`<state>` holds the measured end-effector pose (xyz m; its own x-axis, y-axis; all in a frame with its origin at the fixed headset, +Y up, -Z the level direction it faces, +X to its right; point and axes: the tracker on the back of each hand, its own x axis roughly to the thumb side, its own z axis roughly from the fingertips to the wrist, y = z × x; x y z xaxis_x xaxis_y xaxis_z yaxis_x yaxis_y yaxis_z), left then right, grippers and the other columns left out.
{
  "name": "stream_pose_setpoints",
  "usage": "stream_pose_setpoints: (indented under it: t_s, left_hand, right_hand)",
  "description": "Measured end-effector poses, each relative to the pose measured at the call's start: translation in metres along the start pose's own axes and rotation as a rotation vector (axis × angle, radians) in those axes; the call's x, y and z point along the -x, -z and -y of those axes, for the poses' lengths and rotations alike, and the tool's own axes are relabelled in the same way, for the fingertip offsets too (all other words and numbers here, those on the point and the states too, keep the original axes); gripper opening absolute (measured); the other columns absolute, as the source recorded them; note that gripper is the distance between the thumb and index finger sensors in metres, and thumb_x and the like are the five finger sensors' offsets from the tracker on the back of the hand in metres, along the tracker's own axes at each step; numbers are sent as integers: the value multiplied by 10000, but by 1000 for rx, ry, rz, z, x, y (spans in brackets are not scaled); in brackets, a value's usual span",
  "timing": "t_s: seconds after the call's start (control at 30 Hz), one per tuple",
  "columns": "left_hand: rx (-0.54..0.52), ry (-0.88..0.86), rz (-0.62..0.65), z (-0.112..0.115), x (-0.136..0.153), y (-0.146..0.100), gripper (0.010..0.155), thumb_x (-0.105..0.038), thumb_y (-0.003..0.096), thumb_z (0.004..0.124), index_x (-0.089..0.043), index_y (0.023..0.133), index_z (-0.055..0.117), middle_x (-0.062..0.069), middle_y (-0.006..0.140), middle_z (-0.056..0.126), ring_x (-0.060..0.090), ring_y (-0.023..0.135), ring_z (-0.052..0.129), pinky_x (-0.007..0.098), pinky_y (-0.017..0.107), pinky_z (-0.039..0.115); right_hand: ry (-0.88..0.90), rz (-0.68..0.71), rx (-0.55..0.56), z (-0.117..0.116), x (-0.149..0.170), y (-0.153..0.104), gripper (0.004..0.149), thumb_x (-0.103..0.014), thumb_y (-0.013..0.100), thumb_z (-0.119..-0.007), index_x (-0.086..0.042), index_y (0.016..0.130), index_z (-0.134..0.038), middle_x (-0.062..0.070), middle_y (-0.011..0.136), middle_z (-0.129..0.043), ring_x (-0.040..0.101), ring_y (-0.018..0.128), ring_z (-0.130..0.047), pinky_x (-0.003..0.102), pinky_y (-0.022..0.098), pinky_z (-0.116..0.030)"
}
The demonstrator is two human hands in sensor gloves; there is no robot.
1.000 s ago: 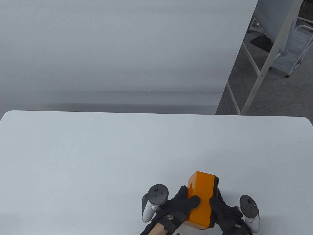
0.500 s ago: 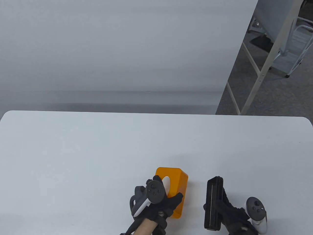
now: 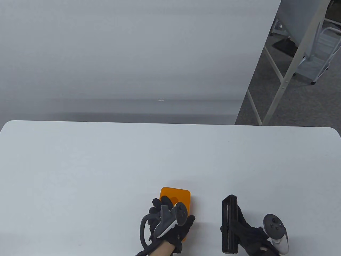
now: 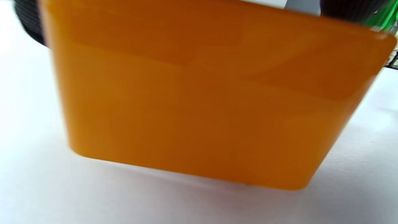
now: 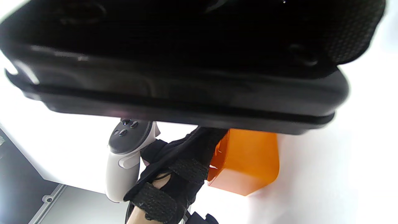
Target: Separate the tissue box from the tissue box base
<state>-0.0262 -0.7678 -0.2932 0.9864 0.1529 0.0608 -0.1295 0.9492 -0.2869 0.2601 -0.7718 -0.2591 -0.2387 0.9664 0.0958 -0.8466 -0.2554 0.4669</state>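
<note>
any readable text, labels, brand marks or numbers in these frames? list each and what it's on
None can be read in any view.
Orange tissue box, held by the left hand: plain faces, no print; blurred in the left wrist view.
Black base, held by the right hand: no marking visible.
Trackers: buttons only, any symbols on them too small to read.
White table: no label.

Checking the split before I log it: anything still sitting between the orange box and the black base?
Nothing visible. The orange tissue box in the left hand and the black base in the right hand are apart, with only bare table between them.
</note>
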Motion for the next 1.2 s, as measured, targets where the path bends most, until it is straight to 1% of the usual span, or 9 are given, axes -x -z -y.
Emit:
stream_pose_setpoints:
  t_s: [0.07, 0.2, 0.33, 0.47, 0.6, 0.63, 0.87, 1.1, 1.2]
  left_hand:
    - [-23, -48, 20, -2, 0, -1, 1148, -810, 511, 501, 173, 1063, 288, 497, 1016, 270, 733, 850, 536, 700, 509, 692]
    - [-130, -7, 120, -22, 7, -9, 1118, -792, 510, 521, 146, 1079, 305, 465, 1043, 268, 735, 893, 434, 741, 558, 593]
    - [-176, 11, 209, -38, 34, -23, 1095, -771, 500, 550, 104, 1105, 292, 418, 1081, 204, 727, 942, 251, 808, 593, 434]
    - [-246, 42, 218, -32, 71, -32, 1080, -788, 500, 524, 70, 1121, 313, 397, 1098, 217, 717, 950, 232, 817, 592, 409]
    - [-160, -13, 230, -24, 92, -31, 1070, -782, 504, 523, 57, 1128, 292, 388, 1101, 174, 708, 947, 165, 831, 587, 351]
    - [-183, -13, 230, -24, 94, -31, 1071, -786, 501, 518, 54, 1129, 300, 389, 1101, 183, 711, 947, 174, 831, 587, 358]
    - [-179, -13, 258, -27, 89, -30, 1073, -793, 494, 504, 40, 1134, 287, 375, 1110, 176, 700, 959, 170, 829, 596, 349]
    - [-163, -20, 258, -24, 90, -31, 1072, -791, 495, 504, 46, 1131, 296, 379, 1107, 184, 703, 955, 179, 830, 590, 354]
    - [-167, -29, 251, -25, 92, -30, 1070, -789, 496, 504, 46, 1131, 296, 377, 1105, 167, 697, 955, 158, 829, 592, 351]
  right_hand:
    - [0, -6, -2, 0, 0, 0, 1081, -782, 572, -502, 83, 1026, -40, 570, 952, -194, 727, 786, -643, 707, 462, -725]
    - [11, -5, 8, 2, -1, 0, 1064, -768, 578, -496, 87, 1023, -46, 569, 954, -196, 740, 794, -629, 713, 460, -724]
    - [30, -9, 23, 6, 2, 0, 1038, -745, 589, -485, 95, 1021, -54, 571, 953, -201, 760, 800, -611, 719, 459, -724]
    - [49, -21, 12, 6, 5, 4, 1013, -717, 599, -464, 110, 1012, -51, 577, 945, -204, 778, 799, -590, 725, 454, -723]
    - [76, -32, 20, 7, 11, 7, 980, -683, 608, -436, 129, 1004, -57, 577, 943, -229, 780, 804, -574, 723, 452, -726]
    - [80, -33, 24, 8, 12, 8, 969, -673, 609, -434, 132, 1005, -64, 574, 946, -242, 778, 805, -575, 720, 451, -731]
    - [90, -55, 128, 13, 17, 13, 842, -543, 617, -498, 120, 1024, -175, 500, 974, -433, 674, 792, -720, 592, 435, -840]
    - [15, -125, 230, 17, 23, 20, 752, -435, 586, -651, 82, 1030, -334, 386, 929, -670, 479, 671, -956, 369, 284, -963]
    - [-47, -163, 265, 18, 26, 22, 739, -401, 570, -694, 85, 1022, -369, 381, 905, -703, 452, 620, -993, 332, 240, -968]
